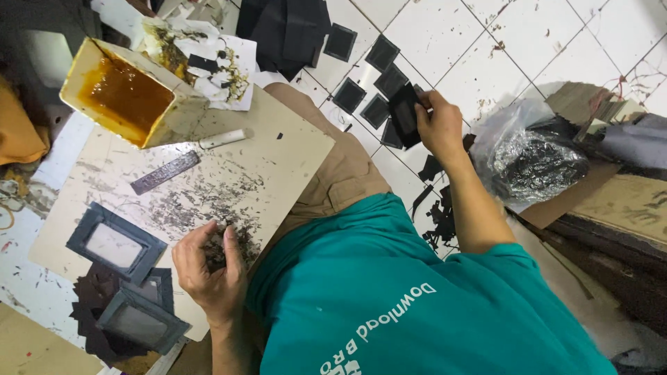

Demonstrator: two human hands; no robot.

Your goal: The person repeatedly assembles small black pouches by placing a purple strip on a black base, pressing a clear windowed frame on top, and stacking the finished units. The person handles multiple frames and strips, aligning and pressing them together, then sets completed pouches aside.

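My right hand is stretched out over the white tiled floor and grips a small black square frame piece. Several alike black frame pieces lie in rows on the tiles just beyond it. My left hand rests on a beige work board across my lap. Its fingers curl around a little heap of dark scraps. Grey rectangular frames lie on the board's left part, close to that hand.
An open tin of amber glue stands tilted at the board's far left, with a flat metal strip and a white stick near it. A crumpled plastic bag and cardboard lie at the right. Black sheets are piled at the top.
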